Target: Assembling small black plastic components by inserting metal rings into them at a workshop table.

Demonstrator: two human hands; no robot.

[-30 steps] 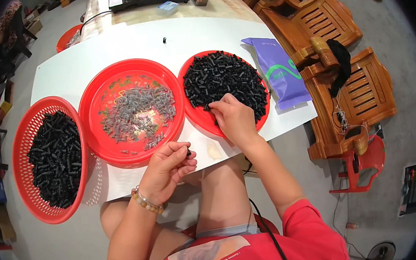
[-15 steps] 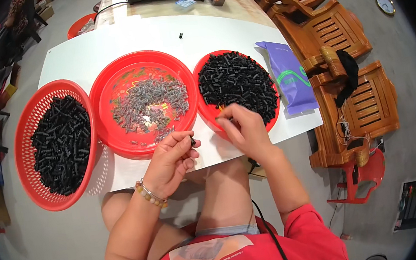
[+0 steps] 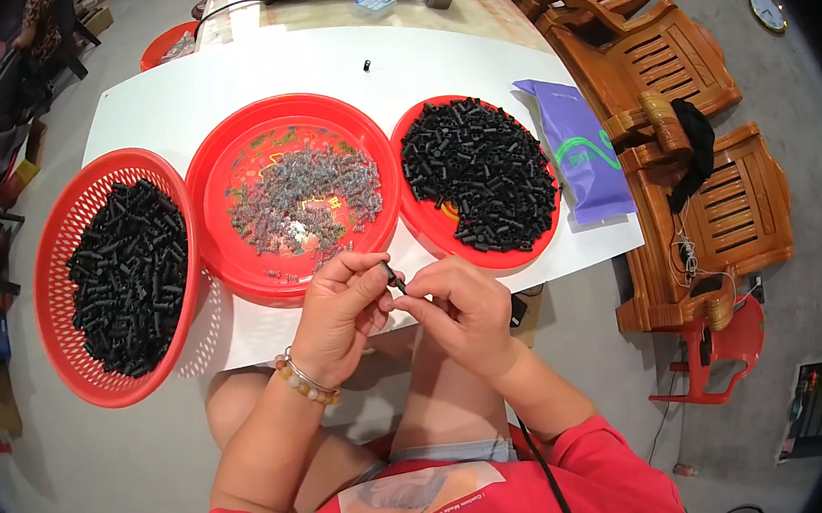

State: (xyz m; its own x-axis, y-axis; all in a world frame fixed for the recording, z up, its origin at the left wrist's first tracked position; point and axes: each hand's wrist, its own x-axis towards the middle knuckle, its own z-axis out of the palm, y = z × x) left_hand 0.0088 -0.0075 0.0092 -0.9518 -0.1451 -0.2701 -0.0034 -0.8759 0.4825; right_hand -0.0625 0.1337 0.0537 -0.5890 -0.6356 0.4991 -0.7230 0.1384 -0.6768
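Observation:
Just over the table's near edge, my left hand (image 3: 345, 312) pinches a small black cylindrical piece (image 3: 392, 275) between thumb and fingers. My right hand (image 3: 464, 313) meets it from the right, its thumb and forefinger closed on a second small black piece (image 3: 402, 285) at the lower end of the first. The fingertips partly hide where the two join. Beyond my hands, a red tray (image 3: 212, 142) holds a heap of small metal springs (image 3: 301, 196). A red dish (image 3: 430, 245) to its right is heaped with short black pieces (image 3: 477, 171).
At the left, a red slotted basket (image 3: 55, 281) holds many longer black pieces (image 3: 131, 274). A purple packet (image 3: 574, 147) lies right of the dish. One small black piece (image 3: 367, 65) stands alone on the white board (image 3: 471, 53). Wooden chairs (image 3: 702, 199) line the right side.
My right hand has moved from the dish of black pieces, left and toward me, to the piece in my left hand. The view has shifted slightly.

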